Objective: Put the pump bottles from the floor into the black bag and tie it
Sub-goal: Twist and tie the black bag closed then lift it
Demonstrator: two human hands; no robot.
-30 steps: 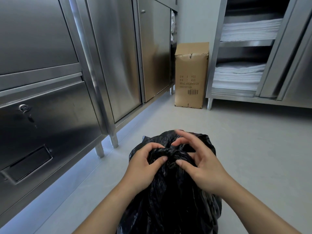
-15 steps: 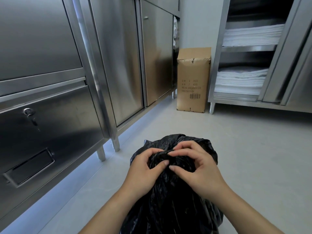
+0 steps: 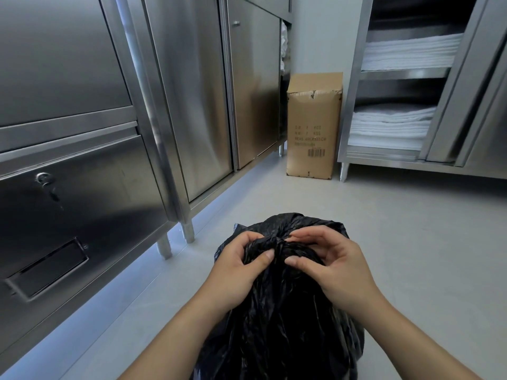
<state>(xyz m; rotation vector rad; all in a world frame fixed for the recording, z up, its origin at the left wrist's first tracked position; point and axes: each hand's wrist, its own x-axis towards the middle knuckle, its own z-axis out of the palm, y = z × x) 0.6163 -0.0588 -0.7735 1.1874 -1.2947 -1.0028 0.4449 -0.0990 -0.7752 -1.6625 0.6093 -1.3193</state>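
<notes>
The black bag [image 3: 279, 325] stands on the grey floor in the lower middle of the head view, its top gathered into a twisted knot. My left hand [image 3: 236, 272] grips the gathered plastic on the knot's left side. My right hand [image 3: 329, 270] pinches the plastic on the knot's right side, thumb and fingertips pressed at the knot. No pump bottle shows; what the bag holds is hidden by the plastic.
Stainless steel cabinets [image 3: 82, 160] on short legs line the left. A brown cardboard box [image 3: 312, 127] stands at the far end. An open steel shelf unit [image 3: 395, 75] with stacked white linens is at the right. Grey floor [image 3: 411, 242] spreads to the right of the bag.
My right fingers curled down from spread onto the knot, and both hands closed in tighter on the gathered top. The view tipped slightly upward.
</notes>
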